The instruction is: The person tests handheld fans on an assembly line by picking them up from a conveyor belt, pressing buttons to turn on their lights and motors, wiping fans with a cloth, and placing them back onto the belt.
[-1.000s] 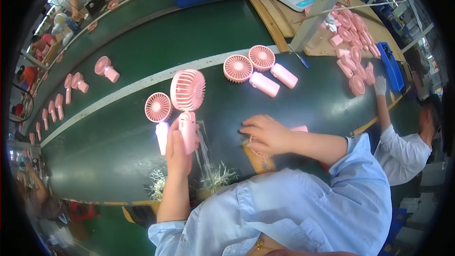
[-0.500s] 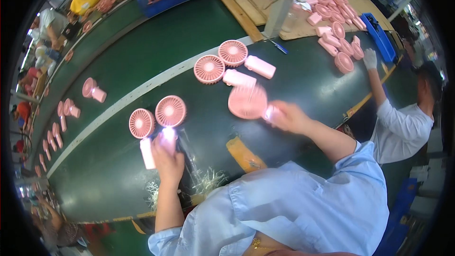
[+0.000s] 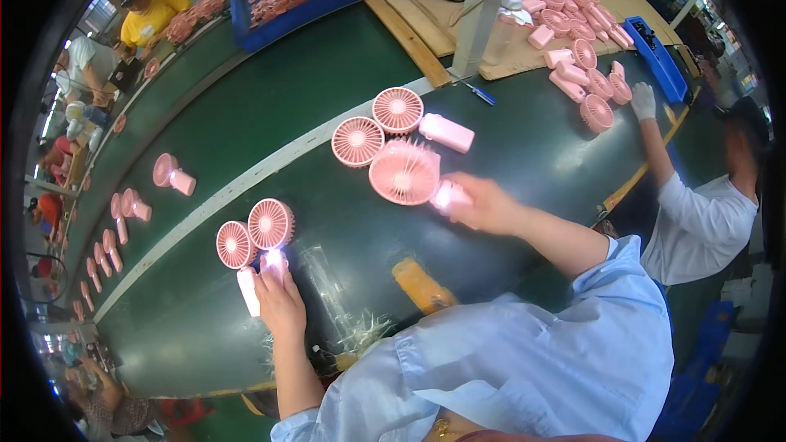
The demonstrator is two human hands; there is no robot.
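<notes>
In my left hand point(image 3: 281, 301) is a pink handheld fan point(image 3: 270, 223), its handle end lit brightly and its round grille pointing away from me. My fingers are closed on its handle, and the fan lies against the bench. A second pink fan point(image 3: 236, 244) lies close on its left, its pale handle beside my fingers. My right hand point(image 3: 485, 205) grips another pink fan point(image 3: 404, 172) by its glowing handle, the round head tilted left. Just beyond it lie two more fans, one point(image 3: 358, 142) with its handle hidden behind the held fan, the other point(image 3: 398, 110) with its handle pointing right.
A pale strip point(image 3: 262, 168) divides the dark green bench from a belt with several fans point(image 3: 164, 170). Pink fans are heaped at the far right point(image 3: 565, 8) near a blue tray point(image 3: 657, 61). A blue pen point(image 3: 481, 94) lies by a post point(image 3: 477, 33). Co-workers sit around.
My right hand's fan has swung left and now covers the handle of a fan lying beyond it. My left hand has shifted a little left and nearer me with its fan.
</notes>
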